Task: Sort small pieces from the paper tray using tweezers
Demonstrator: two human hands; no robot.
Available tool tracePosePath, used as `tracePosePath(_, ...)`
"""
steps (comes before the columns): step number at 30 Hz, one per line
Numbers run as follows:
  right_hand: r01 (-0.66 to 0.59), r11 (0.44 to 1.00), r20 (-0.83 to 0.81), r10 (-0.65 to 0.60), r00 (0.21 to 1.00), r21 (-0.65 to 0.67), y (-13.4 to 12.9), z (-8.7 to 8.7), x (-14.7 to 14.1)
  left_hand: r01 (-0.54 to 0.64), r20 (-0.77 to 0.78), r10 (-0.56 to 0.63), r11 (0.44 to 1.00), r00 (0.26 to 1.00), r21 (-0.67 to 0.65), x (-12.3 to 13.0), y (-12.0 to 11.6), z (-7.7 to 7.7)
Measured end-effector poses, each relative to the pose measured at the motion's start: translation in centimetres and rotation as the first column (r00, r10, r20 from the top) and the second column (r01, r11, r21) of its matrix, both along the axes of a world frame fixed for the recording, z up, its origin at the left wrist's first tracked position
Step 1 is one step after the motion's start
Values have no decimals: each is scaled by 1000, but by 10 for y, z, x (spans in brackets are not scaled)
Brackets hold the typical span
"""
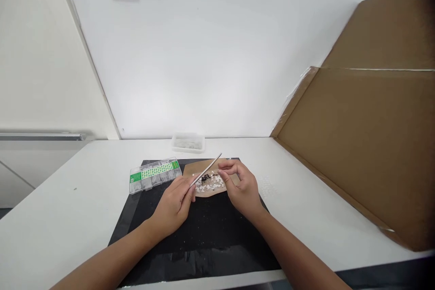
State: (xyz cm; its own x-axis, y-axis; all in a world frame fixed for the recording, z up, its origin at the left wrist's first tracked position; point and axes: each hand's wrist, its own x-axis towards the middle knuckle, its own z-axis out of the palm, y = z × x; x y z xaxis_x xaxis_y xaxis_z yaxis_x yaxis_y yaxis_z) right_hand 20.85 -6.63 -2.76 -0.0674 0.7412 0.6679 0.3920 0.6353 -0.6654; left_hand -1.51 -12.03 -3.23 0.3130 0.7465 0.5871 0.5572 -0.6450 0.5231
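My left hand (176, 200) is closed round the lower end of a thin, pale grey strip (208, 168), which slants up to the right. It could be a stick or a flat piece seen edge-on; I cannot tell. To its right, my right hand (240, 186) has thumb and index finger drawn together near the strip's far side; anything between them is too small to make out. Beneath both hands lies a brown paper sheet (195, 167) with many small white pieces (211, 185) and several dark bits (205, 177) on it.
The paper rests on a black mat (204, 235) on a white table (68, 204). A clear compartment box with a green label (155, 175) stands at the mat's left corner. Behind is a translucent tray (188, 143) by the wall. Folded cardboard (367, 145) rises on the right.
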Motion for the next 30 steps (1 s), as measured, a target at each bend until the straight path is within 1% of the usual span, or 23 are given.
tracePosePath(3,25,1000,-5,-25,1000,-17,4,-2,2,-37,20,39,995,999,-88,0,-1,4)
tracePosePath(6,43,999,-3,-43,999,-22,6,-2,3,-52,39,59,987,998,-149,-3,0,3)
tracePosePath(9,54,998,-15,-54,998,-28,6,-1,4,-59,46,68,983,997,-171,-5,1,0)
tracePosePath(12,45,997,-49,-48,998,-70,6,0,5,-60,19,64,987,998,-148,-5,2,0)
tracePosePath(13,31,994,-74,-38,996,-101,7,1,5,-61,9,63,989,998,-135,-6,3,0)
tracePosePath(15,-32,980,-177,-4,984,-196,9,0,6,-62,-6,61,991,998,-116,-6,3,0)
tracePosePath(17,-119,946,-317,19,948,-300,13,0,8,-61,-8,61,992,998,-110,-7,4,-1)
tracePosePath(19,-171,912,-425,-4,905,-373,19,-1,12,-64,-2,64,992,998,-111,-8,5,-2)
tracePosePath(22,-147,890,-487,-92,869,-431,27,0,21,-75,2,76,991,997,-115,-10,6,-3)
tracePosePath(24,-110,885,-485,-140,864,-451,31,1,28,-77,-4,77,990,997,-122,-10,7,-4)
tracePosePath(25,-87,883,-458,-154,876,-462,34,2,32,-75,-6,75,989,997,-127,-11,7,-4)
tracePosePath(28,-14,861,-271,-145,952,-509,42,1,46,-67,-3,68,987,998,-149,-12,8,-4)
tracePosePath(30,30,847,-176,-145,974,-530,48,-1,55,-73,2,74,984,997,-164,-12,8,-3)
